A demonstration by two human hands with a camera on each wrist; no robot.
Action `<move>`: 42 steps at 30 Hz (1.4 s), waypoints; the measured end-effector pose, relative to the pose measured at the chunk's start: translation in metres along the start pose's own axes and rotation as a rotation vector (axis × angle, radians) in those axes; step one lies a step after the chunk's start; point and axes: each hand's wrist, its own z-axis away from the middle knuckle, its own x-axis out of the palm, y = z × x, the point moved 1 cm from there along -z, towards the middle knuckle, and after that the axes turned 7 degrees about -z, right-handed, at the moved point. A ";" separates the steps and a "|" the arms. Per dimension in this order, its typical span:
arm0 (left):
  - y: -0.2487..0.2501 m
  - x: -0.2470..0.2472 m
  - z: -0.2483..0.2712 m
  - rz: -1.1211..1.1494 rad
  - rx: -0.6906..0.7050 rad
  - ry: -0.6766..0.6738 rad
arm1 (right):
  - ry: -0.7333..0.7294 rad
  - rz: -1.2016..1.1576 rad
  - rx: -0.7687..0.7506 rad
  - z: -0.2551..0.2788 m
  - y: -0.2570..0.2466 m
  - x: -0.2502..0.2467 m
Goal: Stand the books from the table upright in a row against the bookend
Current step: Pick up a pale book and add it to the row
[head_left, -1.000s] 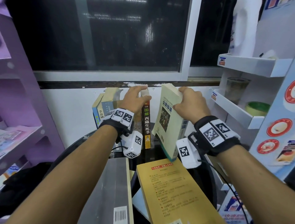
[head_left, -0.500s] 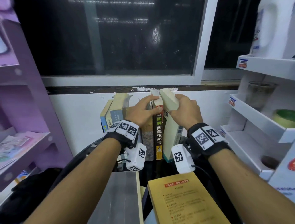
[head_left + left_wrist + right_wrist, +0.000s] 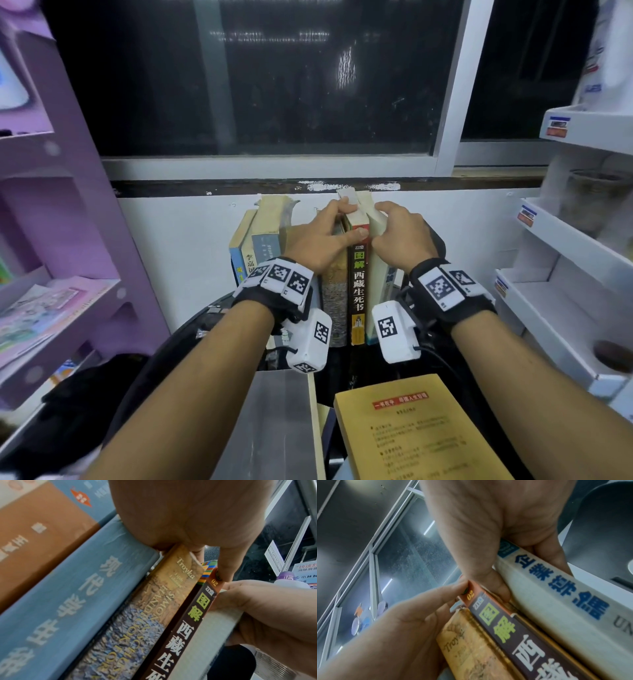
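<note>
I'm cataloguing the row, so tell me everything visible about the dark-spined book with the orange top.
The dark-brown-spined book with an orange top band stands upright in the row, showing green and white Chinese characters and "02". It sits between the tan Troyka book and the cream-covered book. The left hand pinches its top; the right hand grips the cream book.

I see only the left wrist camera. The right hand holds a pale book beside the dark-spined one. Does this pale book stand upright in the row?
Observer: Yes. In the head view the pale book stands upright against the dark-spined book, at the right end of the row.
Operator: How does the hand hold it?
Observer: In the right wrist view the right hand grips its top, with the thumb on the side facing the dark-spined book and the fingers on the other side.
Operator: Are other books waiting?
Observer: Yes. In the head view a yellow book and a grey book lie flat, nearer the camera.
</note>
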 end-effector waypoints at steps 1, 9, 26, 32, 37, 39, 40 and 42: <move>0.001 0.000 0.000 0.001 0.009 0.006 | -0.017 -0.001 -0.003 -0.002 0.001 0.000; 0.003 0.001 0.002 0.065 0.016 0.019 | -0.218 -0.071 -0.059 -0.010 0.006 -0.010; 0.003 0.000 0.003 0.038 0.026 0.024 | -0.340 -0.006 -0.229 -0.008 0.018 -0.008; 0.000 0.000 0.001 0.049 0.026 0.029 | -0.322 -0.001 -0.246 -0.011 0.018 -0.006; -0.002 0.000 0.001 0.069 0.024 0.027 | -0.338 0.005 -0.244 -0.014 0.019 -0.003; -0.001 0.000 0.001 0.072 0.034 0.022 | -0.357 0.017 -0.240 -0.014 0.020 -0.002; -0.001 0.000 0.001 0.066 0.039 0.019 | -0.362 0.024 -0.238 -0.014 0.020 -0.002; -0.002 0.000 0.001 0.056 0.037 0.023 | -0.357 0.022 -0.239 -0.013 0.022 -0.002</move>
